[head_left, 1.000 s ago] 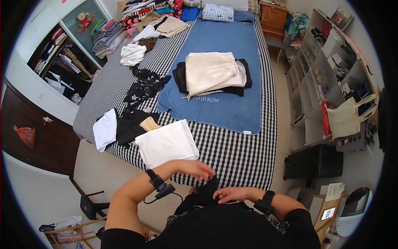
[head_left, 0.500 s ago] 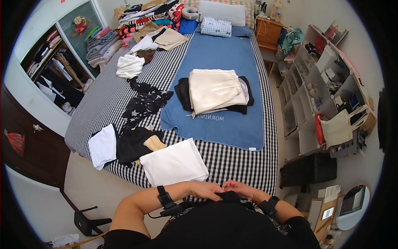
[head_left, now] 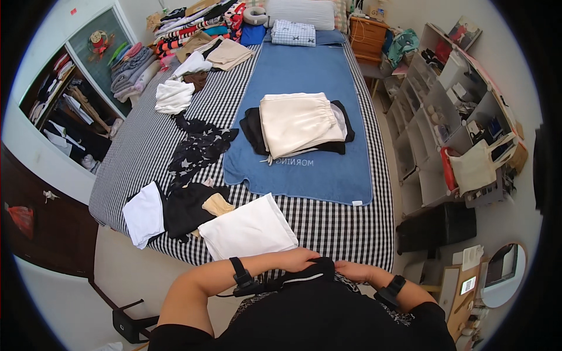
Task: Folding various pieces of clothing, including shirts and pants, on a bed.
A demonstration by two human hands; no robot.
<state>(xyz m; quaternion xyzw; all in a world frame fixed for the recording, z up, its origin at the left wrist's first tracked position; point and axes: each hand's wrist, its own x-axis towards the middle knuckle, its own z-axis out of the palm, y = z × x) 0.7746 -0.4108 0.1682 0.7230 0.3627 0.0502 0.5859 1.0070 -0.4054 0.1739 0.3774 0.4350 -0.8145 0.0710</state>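
Note:
Close to my body, at the bed's near edge, both hands grip a black garment (head_left: 321,267). A thin white strip or cord shows along it. My left hand (head_left: 300,259) is closed on its left side, and my right hand (head_left: 351,270) is closed on its right side. Most of the garment's lower part is hidden against my black top. Just beyond my left hand lies a folded white cloth (head_left: 252,228). A stack of folded clothes, with cream trousers (head_left: 295,123) on top, rests on the blue towel (head_left: 322,181).
Left on the checked bedspread (head_left: 134,134) lie a white garment (head_left: 143,216), a black garment (head_left: 190,210) and a star-patterned dark cloth (head_left: 202,149). Folded clothes (head_left: 199,29) pile up at the far left. A shelf unit (head_left: 427,128) and black bin (head_left: 439,228) line the right side.
My hands have shifted the black garment, and its white strip now shows. The left hand moved slightly right and up. The view has tilted a little.

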